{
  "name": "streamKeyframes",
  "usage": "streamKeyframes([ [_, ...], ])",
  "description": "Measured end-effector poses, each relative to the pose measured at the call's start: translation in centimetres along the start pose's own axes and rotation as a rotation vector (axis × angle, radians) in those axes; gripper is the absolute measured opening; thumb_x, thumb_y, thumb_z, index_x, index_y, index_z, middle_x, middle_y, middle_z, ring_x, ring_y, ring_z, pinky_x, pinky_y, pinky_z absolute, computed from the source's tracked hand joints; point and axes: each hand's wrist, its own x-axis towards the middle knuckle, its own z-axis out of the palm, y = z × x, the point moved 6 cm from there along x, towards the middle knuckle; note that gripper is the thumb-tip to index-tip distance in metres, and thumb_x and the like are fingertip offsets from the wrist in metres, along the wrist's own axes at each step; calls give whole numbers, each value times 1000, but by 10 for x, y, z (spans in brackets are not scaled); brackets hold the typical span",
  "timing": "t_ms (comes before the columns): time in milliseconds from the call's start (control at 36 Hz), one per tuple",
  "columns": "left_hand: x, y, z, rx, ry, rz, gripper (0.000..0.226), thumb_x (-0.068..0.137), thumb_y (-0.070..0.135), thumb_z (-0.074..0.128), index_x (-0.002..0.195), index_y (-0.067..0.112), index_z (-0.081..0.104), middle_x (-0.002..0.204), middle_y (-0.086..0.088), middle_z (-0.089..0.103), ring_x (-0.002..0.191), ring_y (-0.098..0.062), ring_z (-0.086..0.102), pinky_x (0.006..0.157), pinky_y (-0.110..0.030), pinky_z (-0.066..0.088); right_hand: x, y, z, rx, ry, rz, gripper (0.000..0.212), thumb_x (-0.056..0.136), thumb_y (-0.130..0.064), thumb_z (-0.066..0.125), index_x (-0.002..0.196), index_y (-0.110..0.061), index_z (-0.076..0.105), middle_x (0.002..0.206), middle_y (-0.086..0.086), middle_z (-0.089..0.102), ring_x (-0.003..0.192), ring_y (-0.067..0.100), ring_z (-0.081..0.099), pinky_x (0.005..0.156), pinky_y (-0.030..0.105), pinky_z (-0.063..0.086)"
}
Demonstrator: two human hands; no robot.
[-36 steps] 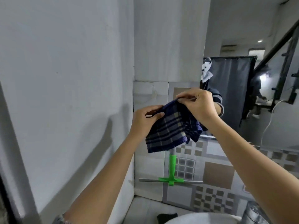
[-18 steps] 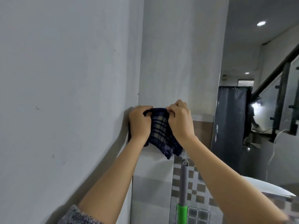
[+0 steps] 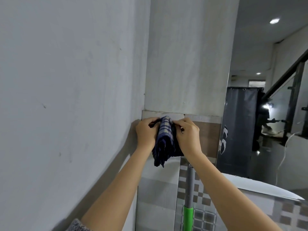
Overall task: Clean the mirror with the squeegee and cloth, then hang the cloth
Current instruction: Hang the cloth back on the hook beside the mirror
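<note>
A dark blue plaid cloth [image 3: 164, 142] hangs bunched against the tiled wall, just under the top edge of the tiles. My left hand [image 3: 145, 133] grips its upper left part and my right hand [image 3: 189, 136] grips its upper right part. Whatever the cloth hangs on is hidden behind it and my fingers. Below my right forearm, the squeegee's grey and green handle [image 3: 189, 197] stands upright against the wall; its blade is out of view. The mirror [image 3: 266, 114] fills the right side and reflects a dark curtain and a staircase.
A plain grey wall [image 3: 66, 97] runs close along my left and meets the tiled wall [image 3: 155, 194] in a corner. A white basin rim [image 3: 266, 185] curves at the lower right below the mirror.
My view has tilted upward and both hands have carried the cloth up to the top of the tiles. The cloth has gone from spread between my hands to bunched narrow against the wall.
</note>
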Motion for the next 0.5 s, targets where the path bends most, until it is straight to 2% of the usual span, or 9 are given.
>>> streamKeyframes([
  [83,-7,0,-3,-68,-50,-27,16,88,11,60,100,7,70,86,4,67,77,-7,63,66,-8,49,-7,0,-2,69,-39,64,23,92,-8,52,109,-5,67,97,9,63,81,12,53,70,1,38],
  [194,-21,8,-5,-195,-189,-70,16,93,22,53,93,18,69,81,8,69,75,-1,64,64,-10,49,-16,3,0,222,-127,204,33,94,-31,49,121,-16,60,111,-2,56,101,12,54,86,18,42],
  [250,-29,8,-4,-289,-279,-114,19,93,23,53,98,15,69,85,5,70,78,-1,66,64,-11,49,-19,3,2,262,-163,227,39,92,-36,51,126,-18,55,116,-2,53,105,13,52,87,20,41],
  [361,-35,3,-4,-286,-343,-107,20,93,22,54,110,20,64,98,8,68,90,1,64,72,-10,49,-20,2,6,200,-182,201,48,88,-37,58,130,-16,50,122,1,50,107,13,51,91,24,44],
  [444,-34,2,-3,-241,-360,-76,24,93,20,53,116,18,60,100,12,66,91,3,62,74,-10,49,-20,3,8,157,-156,164,46,88,-32,59,129,-13,51,121,4,53,106,16,53,89,25,45],
  [500,-32,0,-1,-200,-364,-45,21,93,19,53,113,22,59,98,15,64,90,3,62,74,-11,49,-19,4,9,119,-137,143,42,89,-29,59,126,-11,53,119,5,54,105,17,53,90,27,46],
])
